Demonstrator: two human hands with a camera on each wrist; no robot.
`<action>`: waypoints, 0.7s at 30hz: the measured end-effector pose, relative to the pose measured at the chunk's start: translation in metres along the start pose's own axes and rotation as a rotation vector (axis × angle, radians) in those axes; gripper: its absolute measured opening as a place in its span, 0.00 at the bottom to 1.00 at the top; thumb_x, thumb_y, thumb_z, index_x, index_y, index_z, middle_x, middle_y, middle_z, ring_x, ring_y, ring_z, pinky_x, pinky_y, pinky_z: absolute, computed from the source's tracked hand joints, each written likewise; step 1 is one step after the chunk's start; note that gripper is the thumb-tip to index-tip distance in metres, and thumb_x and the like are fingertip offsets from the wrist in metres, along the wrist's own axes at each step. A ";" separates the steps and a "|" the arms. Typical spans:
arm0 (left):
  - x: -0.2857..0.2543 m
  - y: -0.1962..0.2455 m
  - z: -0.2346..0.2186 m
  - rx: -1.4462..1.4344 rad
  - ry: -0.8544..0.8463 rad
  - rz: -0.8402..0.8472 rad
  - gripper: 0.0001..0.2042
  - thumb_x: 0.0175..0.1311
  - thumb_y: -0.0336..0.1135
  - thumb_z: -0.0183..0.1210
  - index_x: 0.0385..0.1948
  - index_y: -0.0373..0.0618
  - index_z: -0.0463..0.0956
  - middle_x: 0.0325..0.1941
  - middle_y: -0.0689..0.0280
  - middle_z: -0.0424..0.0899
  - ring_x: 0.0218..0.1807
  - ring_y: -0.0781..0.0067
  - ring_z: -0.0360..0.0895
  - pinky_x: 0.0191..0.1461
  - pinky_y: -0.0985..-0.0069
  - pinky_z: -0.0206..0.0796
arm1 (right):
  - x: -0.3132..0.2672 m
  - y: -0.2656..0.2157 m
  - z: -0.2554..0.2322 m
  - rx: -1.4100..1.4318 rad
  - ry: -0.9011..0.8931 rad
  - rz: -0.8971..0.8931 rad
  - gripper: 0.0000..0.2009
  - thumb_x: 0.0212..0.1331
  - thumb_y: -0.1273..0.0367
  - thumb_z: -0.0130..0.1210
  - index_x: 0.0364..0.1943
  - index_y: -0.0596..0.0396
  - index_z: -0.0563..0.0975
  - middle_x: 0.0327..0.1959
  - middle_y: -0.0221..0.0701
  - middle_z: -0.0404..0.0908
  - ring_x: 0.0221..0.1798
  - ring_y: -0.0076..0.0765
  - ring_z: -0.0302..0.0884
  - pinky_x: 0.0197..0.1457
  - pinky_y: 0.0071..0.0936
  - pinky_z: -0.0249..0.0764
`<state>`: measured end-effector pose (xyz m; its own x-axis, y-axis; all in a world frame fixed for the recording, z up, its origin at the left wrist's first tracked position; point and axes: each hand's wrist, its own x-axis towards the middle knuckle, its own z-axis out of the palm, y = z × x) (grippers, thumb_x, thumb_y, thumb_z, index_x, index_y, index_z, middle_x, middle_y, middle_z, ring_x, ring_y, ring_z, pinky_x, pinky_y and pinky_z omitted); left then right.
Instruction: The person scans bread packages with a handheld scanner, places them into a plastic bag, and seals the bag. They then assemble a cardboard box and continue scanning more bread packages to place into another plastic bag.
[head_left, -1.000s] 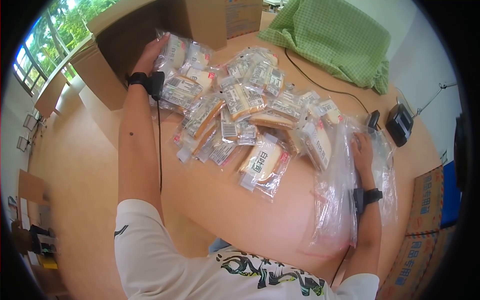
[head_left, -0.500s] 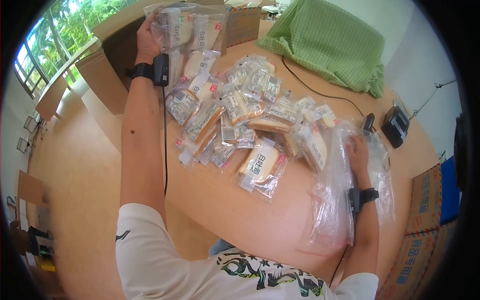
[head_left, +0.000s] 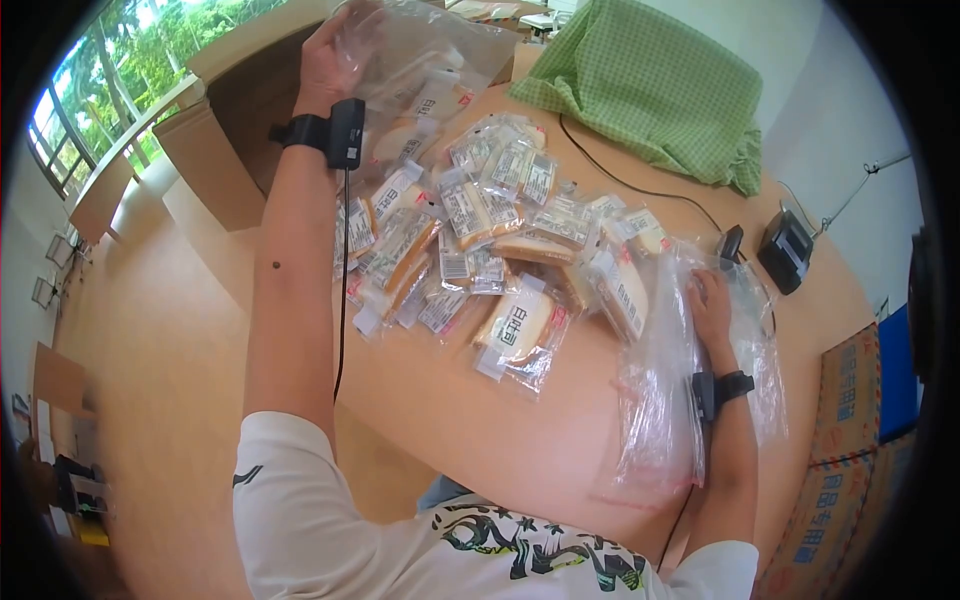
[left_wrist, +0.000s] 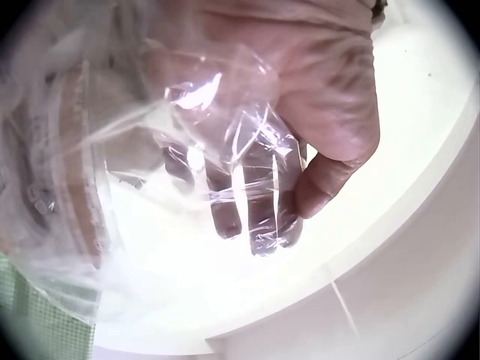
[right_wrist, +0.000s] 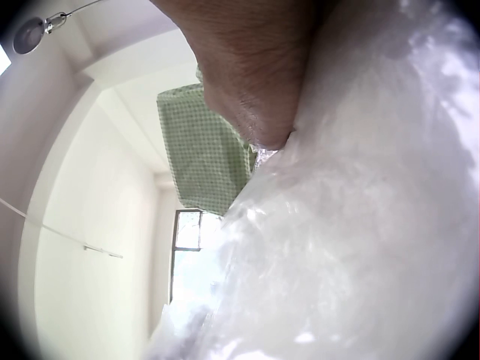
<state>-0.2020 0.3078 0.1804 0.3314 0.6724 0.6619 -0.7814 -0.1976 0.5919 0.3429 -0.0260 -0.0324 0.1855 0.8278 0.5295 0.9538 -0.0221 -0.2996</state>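
At the upper left of the head view my left hand (head_left: 340,52) grips the edge of a large clear plastic bag (head_left: 455,35). Its thumb meets the fingertips through the film in the left wrist view. Packs of sliced white bread (head_left: 436,98) show through the bag, below and right of that hand. A heap of similar bread packs (head_left: 480,210) lies across the table. My right hand (head_left: 712,308) rests on a stack of flat clear plastic bags (head_left: 655,400) at the right, fingers loosely bent; the film hides much of it in the right wrist view.
A cardboard box (head_left: 215,160) with open flaps stands behind the left arm. A green checked cloth (head_left: 650,95) covers something at the back. A black cable (head_left: 640,178) runs to a black device (head_left: 787,250) at the right. Printed cartons (head_left: 845,400) stand beyond the table's right edge.
My left hand has risen and moved right, pulling the clear bag up and stretching it out with bread packs inside. My right hand has stayed on the bag stack.
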 end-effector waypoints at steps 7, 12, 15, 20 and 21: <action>-0.010 -0.026 0.091 0.883 -0.102 -0.022 0.14 0.68 0.35 0.55 0.51 0.41 0.77 0.45 0.64 0.83 0.46 0.76 0.78 0.54 0.77 0.68 | 0.039 -0.002 -0.049 0.077 -0.374 0.002 0.20 0.56 0.65 0.59 0.53 0.55 0.75 0.54 0.42 0.74 0.57 0.48 0.72 0.61 0.37 0.67; -0.026 -0.061 0.110 1.157 -0.462 0.064 0.15 0.67 0.37 0.54 0.55 0.49 0.76 0.48 0.64 0.82 0.50 0.70 0.77 0.59 0.71 0.66 | 0.115 -0.136 -0.067 0.342 -0.091 -0.273 0.36 0.50 0.64 0.66 0.65 0.51 0.65 0.57 0.47 0.71 0.60 0.47 0.70 0.65 0.38 0.65; -0.075 -0.091 0.144 1.260 -0.601 0.225 0.20 0.69 0.46 0.51 0.55 0.45 0.73 0.52 0.59 0.79 0.56 0.57 0.73 0.64 0.64 0.60 | 0.134 -0.221 -0.031 0.286 0.078 -0.509 0.33 0.48 0.66 0.66 0.62 0.47 0.68 0.59 0.46 0.69 0.61 0.52 0.68 0.65 0.40 0.65; -0.173 -0.068 0.166 1.884 -0.477 0.414 0.36 0.57 0.58 0.60 0.66 0.49 0.62 0.66 0.55 0.64 0.68 0.50 0.58 0.70 0.56 0.49 | 0.161 -0.236 0.032 0.137 0.116 -0.680 0.15 0.51 0.68 0.62 0.45 0.46 0.81 0.49 0.36 0.76 0.51 0.48 0.73 0.54 0.37 0.71; -0.194 -0.059 0.163 1.888 -0.397 0.315 0.41 0.54 0.59 0.62 0.67 0.50 0.58 0.69 0.54 0.59 0.70 0.49 0.53 0.70 0.52 0.45 | 0.161 -0.237 0.034 0.153 0.130 -0.635 0.11 0.52 0.68 0.61 0.42 0.47 0.82 0.46 0.34 0.78 0.49 0.47 0.74 0.51 0.36 0.72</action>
<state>-0.1338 0.0731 0.0916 0.6071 0.3475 0.7146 0.5595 -0.8255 -0.0739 0.1382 0.1313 0.0967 -0.3650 0.5792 0.7289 0.8446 0.5353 -0.0025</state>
